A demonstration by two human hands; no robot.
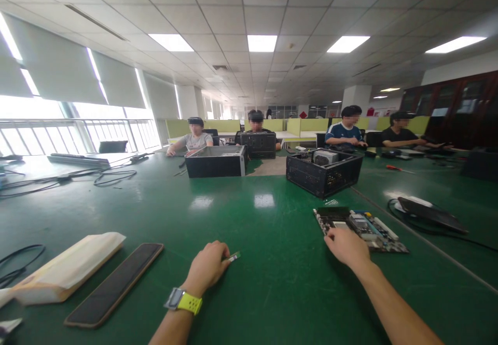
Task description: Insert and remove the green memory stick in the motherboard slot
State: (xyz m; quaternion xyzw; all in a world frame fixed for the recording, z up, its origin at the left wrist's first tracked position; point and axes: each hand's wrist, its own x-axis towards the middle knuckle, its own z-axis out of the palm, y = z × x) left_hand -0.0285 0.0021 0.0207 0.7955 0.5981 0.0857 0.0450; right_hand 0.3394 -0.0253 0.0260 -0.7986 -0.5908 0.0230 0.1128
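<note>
The left hand [210, 267] pinched a small card [235, 256] over the surface [264, 283]; it looked light, stiff, fragile, best held by its edges. The right hand [347, 247] was at the left part of a circuit board [363, 225], likely rigid but delicate; its grip was unclear.

One motherboard [363, 224], one module [234, 257] (at least three cases [306, 176]).

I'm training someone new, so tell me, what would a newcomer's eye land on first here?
Probably the bright yellow watch strap, low and left of centre. Just above it, the left hand pinches a small piece, and to the right, a circuit board lies by the right hand on the green table. Beyond the board stands a black computer case.
</note>
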